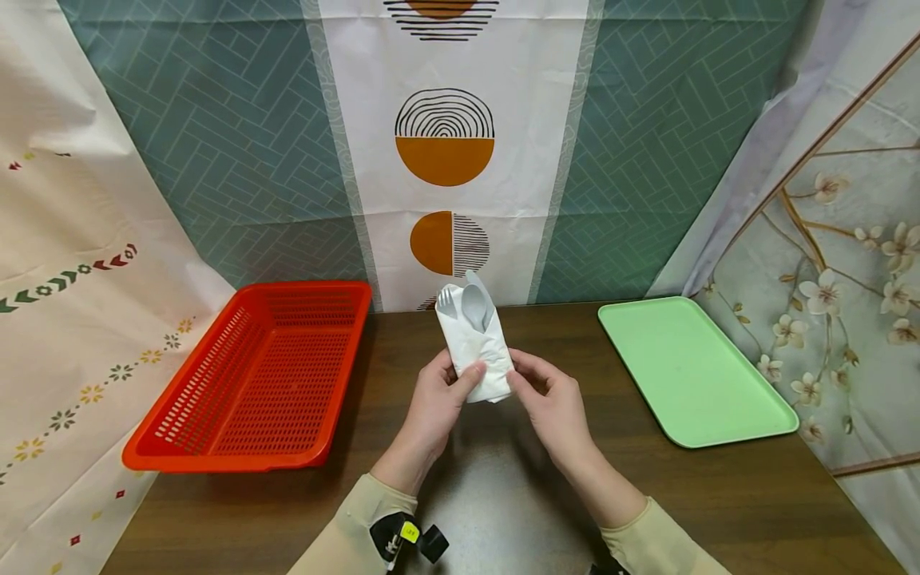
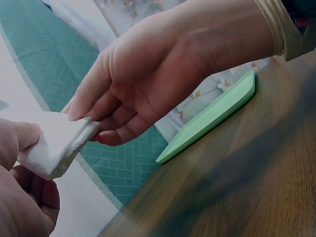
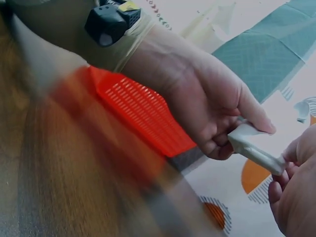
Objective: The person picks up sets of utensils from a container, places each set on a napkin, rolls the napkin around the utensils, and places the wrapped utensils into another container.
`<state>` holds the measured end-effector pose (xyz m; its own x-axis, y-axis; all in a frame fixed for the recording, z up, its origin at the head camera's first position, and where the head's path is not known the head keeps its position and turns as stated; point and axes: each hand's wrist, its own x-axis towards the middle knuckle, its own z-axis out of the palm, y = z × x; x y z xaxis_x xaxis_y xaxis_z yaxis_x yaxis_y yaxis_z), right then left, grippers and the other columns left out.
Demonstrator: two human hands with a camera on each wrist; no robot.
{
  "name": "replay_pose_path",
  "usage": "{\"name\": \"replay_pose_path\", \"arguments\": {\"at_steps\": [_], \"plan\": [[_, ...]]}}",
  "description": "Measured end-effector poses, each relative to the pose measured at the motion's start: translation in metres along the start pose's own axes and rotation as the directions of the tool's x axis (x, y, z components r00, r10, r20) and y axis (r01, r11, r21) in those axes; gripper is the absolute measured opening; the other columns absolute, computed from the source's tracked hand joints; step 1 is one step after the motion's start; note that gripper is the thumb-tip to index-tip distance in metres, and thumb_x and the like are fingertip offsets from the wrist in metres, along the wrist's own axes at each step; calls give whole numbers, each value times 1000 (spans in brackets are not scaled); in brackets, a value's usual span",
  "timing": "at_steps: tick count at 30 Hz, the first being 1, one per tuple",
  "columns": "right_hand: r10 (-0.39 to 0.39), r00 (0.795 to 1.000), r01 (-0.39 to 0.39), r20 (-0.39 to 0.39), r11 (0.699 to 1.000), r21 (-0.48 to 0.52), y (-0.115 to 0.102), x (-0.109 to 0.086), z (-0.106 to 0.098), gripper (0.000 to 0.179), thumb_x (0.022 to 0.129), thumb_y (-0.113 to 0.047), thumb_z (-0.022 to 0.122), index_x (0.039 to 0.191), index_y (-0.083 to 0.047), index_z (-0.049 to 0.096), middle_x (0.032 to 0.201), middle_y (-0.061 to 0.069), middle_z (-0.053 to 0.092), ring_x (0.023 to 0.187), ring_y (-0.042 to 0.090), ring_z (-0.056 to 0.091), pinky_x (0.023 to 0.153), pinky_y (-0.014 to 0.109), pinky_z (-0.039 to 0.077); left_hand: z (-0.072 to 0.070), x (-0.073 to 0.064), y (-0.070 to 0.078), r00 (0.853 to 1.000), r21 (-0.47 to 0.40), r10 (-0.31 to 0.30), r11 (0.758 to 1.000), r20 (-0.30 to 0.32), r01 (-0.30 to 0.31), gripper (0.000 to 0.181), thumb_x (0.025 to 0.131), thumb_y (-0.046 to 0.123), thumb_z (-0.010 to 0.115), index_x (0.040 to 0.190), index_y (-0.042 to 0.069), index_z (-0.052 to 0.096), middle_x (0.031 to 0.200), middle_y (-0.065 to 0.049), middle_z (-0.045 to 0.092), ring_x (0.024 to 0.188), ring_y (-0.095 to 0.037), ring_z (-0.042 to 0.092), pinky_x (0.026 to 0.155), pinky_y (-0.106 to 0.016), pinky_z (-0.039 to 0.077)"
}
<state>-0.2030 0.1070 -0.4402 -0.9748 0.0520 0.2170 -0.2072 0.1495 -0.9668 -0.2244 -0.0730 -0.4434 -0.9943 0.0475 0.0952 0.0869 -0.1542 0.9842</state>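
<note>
A white folded napkin (image 1: pixel 480 355) is held up above the table, wrapped around a grey fork (image 1: pixel 446 302), a spoon (image 1: pixel 474 307) and a knife (image 1: pixel 477 283) whose upper ends stick out of its top. My left hand (image 1: pixel 440 391) grips the napkin's left side, thumb across the front. On the opposite side, my right hand (image 1: pixel 549 395) pinches the lower right edge between thumb and fingers. Both wrist views show the napkin's folded bottom end, in the left one between the right hand (image 2: pixel 148 74) and the left hand (image 2: pixel 22 197).
To the left on the dark wooden table (image 1: pixel 575 343) sits a red perforated plastic basket (image 1: pixel 345 375). A light green tray (image 1: pixel 704 371) lies at the right. Patterned cloths (image 1: pixel 273 144) hang behind and at the sides.
</note>
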Motion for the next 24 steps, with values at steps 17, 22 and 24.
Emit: {"name": "replay_pose_path", "arguments": {"at_steps": [17,22,24], "plan": [[64,998,-67,26,990,122,2,1,0,34,103,-2,77,136,-8,78,121,13,78,105,26,71,85,25,60,0,-1,1,1000,-15,-4,1000,13,4,31,104,5,75,133,-6,68,113,-14,79,96,-14,72,81,-27,59],[57,998,-59,24,992,108,2,1,0,34,103,-3,78,136,-9,78,121,12,78,104,25,71,87,29,61,0,-1,1,1000,-13,1,1000,4,-1,31,104,6,76,132,-6,69,112,-15,79,95,-14,72,80,-27,59],[55,998,-56,20,993,99,2,1,0,33,103,-3,78,135,-9,78,119,12,77,103,25,70,86,30,60,0,-1,2,1000,-18,2,1000,0,-2,31,104,6,76,132,-6,69,112,-14,79,95,-15,72,80,-27,59]]}}
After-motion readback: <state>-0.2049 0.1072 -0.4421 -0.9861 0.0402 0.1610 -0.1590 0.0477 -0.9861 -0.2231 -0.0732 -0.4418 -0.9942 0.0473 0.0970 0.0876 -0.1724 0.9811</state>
